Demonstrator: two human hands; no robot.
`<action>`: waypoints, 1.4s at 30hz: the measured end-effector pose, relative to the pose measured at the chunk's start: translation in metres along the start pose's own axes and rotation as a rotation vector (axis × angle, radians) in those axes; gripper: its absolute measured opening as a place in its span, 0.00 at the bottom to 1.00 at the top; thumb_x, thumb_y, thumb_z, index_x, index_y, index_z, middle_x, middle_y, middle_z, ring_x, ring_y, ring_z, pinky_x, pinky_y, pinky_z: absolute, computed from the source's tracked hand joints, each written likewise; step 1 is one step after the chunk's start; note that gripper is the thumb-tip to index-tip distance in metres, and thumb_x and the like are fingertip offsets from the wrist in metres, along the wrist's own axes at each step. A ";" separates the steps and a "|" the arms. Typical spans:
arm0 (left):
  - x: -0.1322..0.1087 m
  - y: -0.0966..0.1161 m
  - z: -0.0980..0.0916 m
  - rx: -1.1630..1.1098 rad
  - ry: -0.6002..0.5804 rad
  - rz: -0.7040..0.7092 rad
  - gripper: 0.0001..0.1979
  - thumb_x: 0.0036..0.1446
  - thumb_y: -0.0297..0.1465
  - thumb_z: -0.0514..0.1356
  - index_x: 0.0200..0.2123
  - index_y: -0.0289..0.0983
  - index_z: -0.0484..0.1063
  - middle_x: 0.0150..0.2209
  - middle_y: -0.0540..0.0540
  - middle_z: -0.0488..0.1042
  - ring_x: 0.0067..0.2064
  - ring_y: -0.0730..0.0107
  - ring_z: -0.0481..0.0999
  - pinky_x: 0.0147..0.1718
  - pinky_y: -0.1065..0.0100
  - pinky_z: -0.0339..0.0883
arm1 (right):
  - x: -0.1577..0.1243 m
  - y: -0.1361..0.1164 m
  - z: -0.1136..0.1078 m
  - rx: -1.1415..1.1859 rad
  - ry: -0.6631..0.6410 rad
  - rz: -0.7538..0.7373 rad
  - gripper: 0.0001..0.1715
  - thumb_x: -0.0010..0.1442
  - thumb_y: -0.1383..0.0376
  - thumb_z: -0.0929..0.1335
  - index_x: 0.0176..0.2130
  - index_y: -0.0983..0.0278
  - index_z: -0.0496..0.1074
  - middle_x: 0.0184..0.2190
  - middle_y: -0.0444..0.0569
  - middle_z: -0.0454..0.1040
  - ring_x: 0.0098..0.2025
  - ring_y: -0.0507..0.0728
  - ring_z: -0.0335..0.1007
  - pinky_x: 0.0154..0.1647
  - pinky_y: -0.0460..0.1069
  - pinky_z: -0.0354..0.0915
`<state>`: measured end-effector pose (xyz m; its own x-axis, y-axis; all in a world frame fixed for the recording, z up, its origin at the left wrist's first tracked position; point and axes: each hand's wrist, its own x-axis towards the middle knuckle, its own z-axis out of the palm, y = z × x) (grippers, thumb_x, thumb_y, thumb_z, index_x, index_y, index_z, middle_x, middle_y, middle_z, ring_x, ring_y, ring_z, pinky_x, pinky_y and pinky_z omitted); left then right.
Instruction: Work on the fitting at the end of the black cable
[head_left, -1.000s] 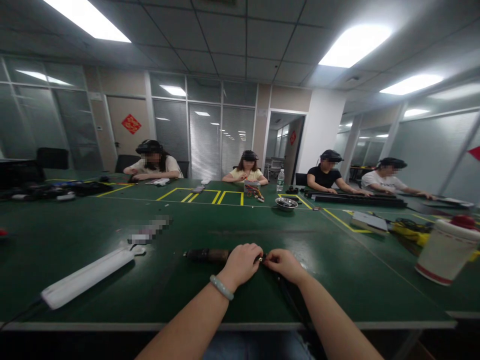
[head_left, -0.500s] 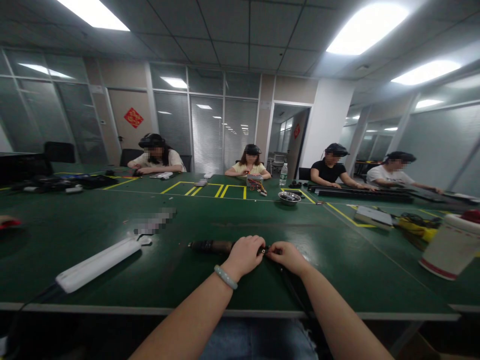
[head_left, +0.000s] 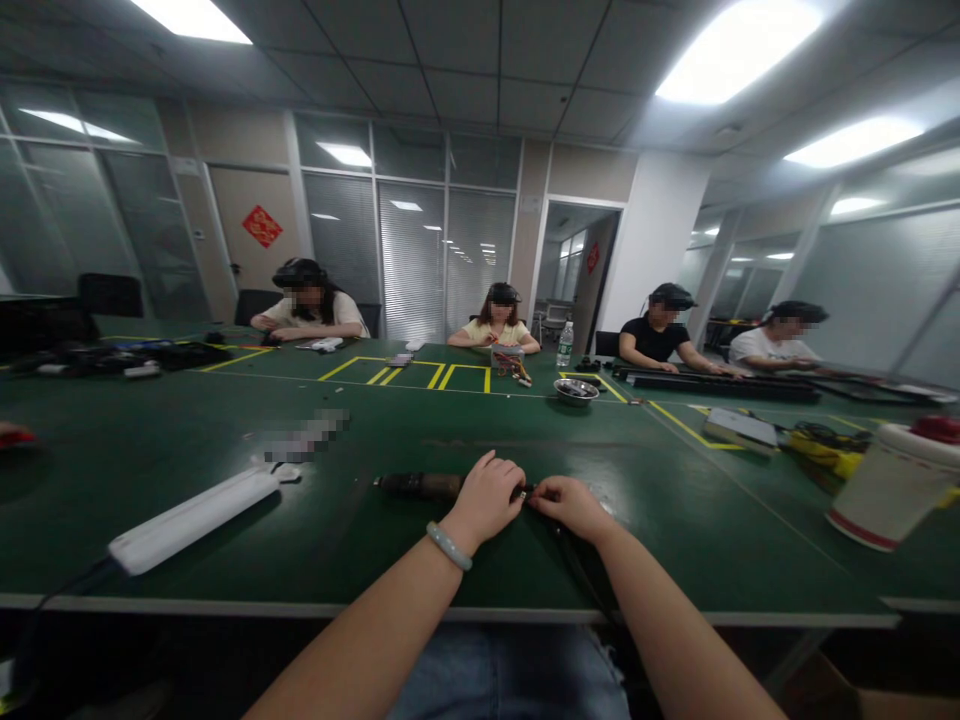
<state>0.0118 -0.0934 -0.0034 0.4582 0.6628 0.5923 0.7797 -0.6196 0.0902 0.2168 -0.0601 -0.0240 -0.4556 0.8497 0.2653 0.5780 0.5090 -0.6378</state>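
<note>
A dark electric screwdriver (head_left: 431, 486) lies on the green table with its narrow tip toward the left. My left hand (head_left: 489, 497), a bangle on its wrist, is wrapped round the rear of the tool, which it partly hides. Just right of it my right hand (head_left: 568, 506) pinches the dark cable end at the back of the screwdriver. Between the fingertips of both hands a small shiny spot shows, too small to name. From my right hand a black cable (head_left: 577, 565) runs down over the table's front edge.
On the left lies a white power strip (head_left: 195, 518) with a cord over the edge. A steel bowl (head_left: 576, 392), a water bottle (head_left: 565, 344) and a large white cup (head_left: 889, 490) stand further off. Several people sit across the table (head_left: 315, 540).
Both hands stay at the rear of the screwdriver with nearly the same grip. The whole view has shifted slightly; a person at the middle far side has raised a hand.
</note>
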 end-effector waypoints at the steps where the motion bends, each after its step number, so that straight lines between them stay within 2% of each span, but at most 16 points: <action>1: 0.000 0.000 0.000 -0.004 0.006 -0.005 0.03 0.55 0.29 0.60 0.35 0.40 0.69 0.37 0.50 0.72 0.43 0.66 0.70 0.61 0.56 0.50 | 0.000 0.000 0.000 0.001 0.002 0.001 0.11 0.55 0.59 0.69 0.33 0.62 0.79 0.30 0.45 0.77 0.32 0.54 0.70 0.33 0.46 0.62; 17: 0.000 0.002 -0.004 -0.045 0.001 -0.008 0.03 0.54 0.31 0.60 0.34 0.40 0.69 0.36 0.50 0.72 0.42 0.67 0.71 0.62 0.55 0.48 | -0.001 0.000 0.000 0.012 0.016 0.003 0.10 0.55 0.61 0.69 0.33 0.63 0.78 0.29 0.45 0.76 0.31 0.53 0.69 0.33 0.45 0.62; 26: 0.000 0.000 -0.002 -0.041 -0.040 0.043 0.05 0.56 0.26 0.57 0.35 0.41 0.70 0.38 0.50 0.72 0.45 0.67 0.71 0.63 0.55 0.48 | 0.002 0.006 0.003 0.005 0.002 -0.005 0.10 0.55 0.60 0.69 0.33 0.63 0.78 0.29 0.45 0.77 0.31 0.53 0.69 0.32 0.45 0.61; 33: 0.000 0.003 -0.005 -0.038 0.000 -0.001 0.04 0.55 0.29 0.59 0.36 0.40 0.69 0.37 0.49 0.72 0.43 0.66 0.71 0.62 0.54 0.49 | 0.000 0.001 0.001 0.004 0.007 -0.011 0.09 0.55 0.61 0.69 0.32 0.63 0.78 0.29 0.44 0.77 0.31 0.53 0.70 0.33 0.45 0.61; 42: 0.000 0.003 -0.006 -0.059 -0.033 0.059 0.06 0.56 0.27 0.57 0.36 0.42 0.71 0.40 0.50 0.73 0.46 0.68 0.71 0.64 0.57 0.47 | 0.000 0.001 0.001 -0.002 0.010 -0.004 0.10 0.55 0.60 0.69 0.33 0.62 0.79 0.30 0.45 0.77 0.32 0.54 0.70 0.34 0.46 0.62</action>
<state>0.0115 -0.0976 0.0018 0.5171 0.6372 0.5715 0.7249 -0.6810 0.1035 0.2166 -0.0596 -0.0256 -0.4510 0.8491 0.2750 0.5776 0.5126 -0.6354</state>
